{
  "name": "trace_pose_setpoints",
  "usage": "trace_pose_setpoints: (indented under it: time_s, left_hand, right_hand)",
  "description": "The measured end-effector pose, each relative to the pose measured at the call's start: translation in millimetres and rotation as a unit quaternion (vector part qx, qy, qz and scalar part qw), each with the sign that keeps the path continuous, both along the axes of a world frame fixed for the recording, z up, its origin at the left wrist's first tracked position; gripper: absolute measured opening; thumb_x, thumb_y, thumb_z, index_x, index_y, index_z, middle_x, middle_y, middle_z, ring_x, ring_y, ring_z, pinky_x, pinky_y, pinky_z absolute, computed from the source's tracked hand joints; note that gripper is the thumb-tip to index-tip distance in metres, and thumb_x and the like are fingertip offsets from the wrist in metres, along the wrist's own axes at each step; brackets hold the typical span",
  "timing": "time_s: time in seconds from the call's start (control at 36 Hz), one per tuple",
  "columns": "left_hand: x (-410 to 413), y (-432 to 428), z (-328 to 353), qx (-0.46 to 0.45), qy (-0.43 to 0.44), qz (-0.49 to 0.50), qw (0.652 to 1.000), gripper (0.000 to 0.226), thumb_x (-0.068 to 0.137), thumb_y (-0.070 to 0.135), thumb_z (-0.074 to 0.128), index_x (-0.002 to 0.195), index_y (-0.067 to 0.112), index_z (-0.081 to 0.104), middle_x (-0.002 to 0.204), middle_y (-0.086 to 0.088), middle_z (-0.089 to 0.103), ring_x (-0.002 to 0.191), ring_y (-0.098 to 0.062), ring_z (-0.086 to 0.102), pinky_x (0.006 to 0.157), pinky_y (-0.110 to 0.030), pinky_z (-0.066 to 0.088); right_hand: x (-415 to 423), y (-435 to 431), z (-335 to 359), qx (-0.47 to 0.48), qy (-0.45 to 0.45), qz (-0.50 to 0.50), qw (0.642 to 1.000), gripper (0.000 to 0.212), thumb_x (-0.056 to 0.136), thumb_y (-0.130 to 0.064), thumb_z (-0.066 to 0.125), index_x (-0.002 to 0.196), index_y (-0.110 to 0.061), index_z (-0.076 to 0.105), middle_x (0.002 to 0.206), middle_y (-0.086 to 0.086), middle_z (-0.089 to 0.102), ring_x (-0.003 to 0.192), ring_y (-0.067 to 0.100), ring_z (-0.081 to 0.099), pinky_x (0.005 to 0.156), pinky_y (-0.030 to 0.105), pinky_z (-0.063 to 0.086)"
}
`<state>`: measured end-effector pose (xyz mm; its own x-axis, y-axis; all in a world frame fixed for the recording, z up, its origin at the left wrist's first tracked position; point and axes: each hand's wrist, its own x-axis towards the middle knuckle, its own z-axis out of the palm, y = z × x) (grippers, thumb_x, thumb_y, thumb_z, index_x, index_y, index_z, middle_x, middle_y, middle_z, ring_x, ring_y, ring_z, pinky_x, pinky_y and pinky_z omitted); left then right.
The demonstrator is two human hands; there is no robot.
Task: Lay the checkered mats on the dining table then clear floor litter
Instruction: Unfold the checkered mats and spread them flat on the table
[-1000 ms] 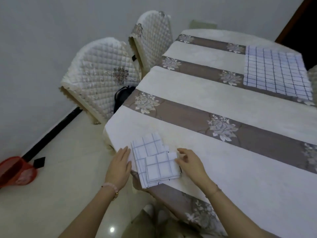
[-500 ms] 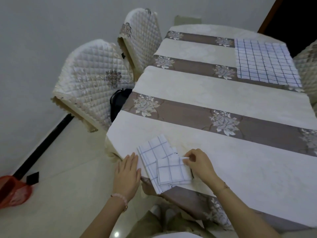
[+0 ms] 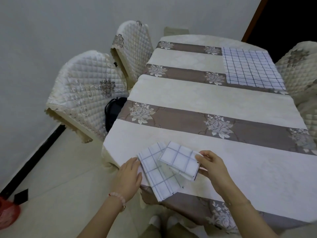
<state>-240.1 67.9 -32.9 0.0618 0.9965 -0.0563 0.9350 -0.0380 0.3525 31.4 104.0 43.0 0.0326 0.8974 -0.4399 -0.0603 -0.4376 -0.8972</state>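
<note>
A folded checkered mat (image 3: 180,160) is held at the near left corner of the table (image 3: 197,100), its right edge pinched between the thumb and fingers of the right hand (image 3: 211,166) — the grip is clenched on the cloth. Part of this mat is lifted clear of the rest, so that a smaller folded section is seen raised above a longer strip that lies flat and hangs slightly over the table edge. The left hand (image 3: 128,177) is laid flat, palm down, with its fingertips on the left edge of that strip; its grip is released, nothing being clasped. A bead bracelet (image 3: 118,197) is worn on the left wrist.

A second checkered mat (image 3: 248,69) is spread flat at the far right of the table, well apart from the hands. The table is covered by a cream cloth with brown flowered bands. Two quilted chairs (image 3: 89,93) are set along the left side, and a dark bag (image 3: 113,110) is seen between the nearer one and the table. On the floor (image 3: 51,169) at the lower left — beside the wall — a red mesh item (image 3: 7,215) and a small black scrap (image 3: 21,196) are visible.
</note>
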Motion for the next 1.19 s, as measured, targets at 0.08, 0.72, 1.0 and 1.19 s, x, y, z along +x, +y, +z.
trace_pose_setpoints:
  time_s: [0.08,0.72,1.0,1.19]
  left_hand:
    - [11,8,19,0.042,-0.056,0.017,0.997,0.034,0.084,0.019,0.047,0.109,0.003,0.065,0.111,-0.011,0.066,0.099,-0.026,0.065,0.088,-0.034,0.052]
    - [104,35,99,-0.268,-0.644,0.151,0.700,0.012,0.091,0.004,0.054,0.088,0.009,0.065,0.080,-0.005,0.069,0.071,-0.012,0.066,0.069,-0.027,0.057]
    - [126,37,104,-0.201,-0.648,0.171,0.715,0.013,0.087,0.006,0.061,0.100,0.005,0.065,0.091,-0.013,0.071,0.081,-0.022,0.068,0.070,-0.029,0.057]
    - [129,37,105,-0.200,-0.650,0.170,0.713,0.014,0.085,0.007,0.064,0.098,0.007,0.068,0.094,-0.014,0.073,0.086,-0.026,0.070,0.072,-0.029,0.059]
  right_hand:
    - [1,-5,6,0.004,0.019,-0.006,1.000,0.004,0.091,-0.008,0.056,0.087,-0.007,0.056,0.074,0.006,0.060,0.060,0.012,0.060,0.055,0.022,0.054]
    - [26,-15,4,0.051,-0.171,-0.048,0.983,0.015,0.089,-0.009,0.058,0.094,-0.023,0.057,0.105,-0.001,0.057,0.094,0.018,0.057,0.073,0.026,0.050]
    - [-16,-33,29,0.162,-0.129,0.076,0.975,0.028,0.088,-0.022,0.063,0.112,-0.036,0.059,0.113,-0.022,0.062,0.104,-0.005,0.059,0.085,0.014,0.050]
    - [-17,-32,27,0.135,-0.100,0.052,0.984,0.034,0.084,-0.018,0.067,0.113,-0.032,0.059,0.112,-0.017,0.063,0.095,0.002,0.064,0.075,0.015,0.053]
